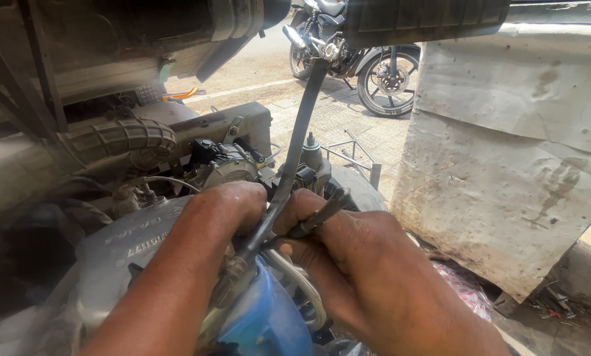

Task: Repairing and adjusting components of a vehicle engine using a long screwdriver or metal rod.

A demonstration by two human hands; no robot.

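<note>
Over a grimy scooter engine (144, 240), the left hand (226, 207) closes around a dark rubber hose (295, 145) — the right hand (348, 240) grips dark metal pliers (318, 217) beside it, working the hose's lower end.

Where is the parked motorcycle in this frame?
In the head view, the motorcycle stands at top centre on the paved ground, beyond the hands, just left of the stained grey sheet and behind the small metal frame.
</note>
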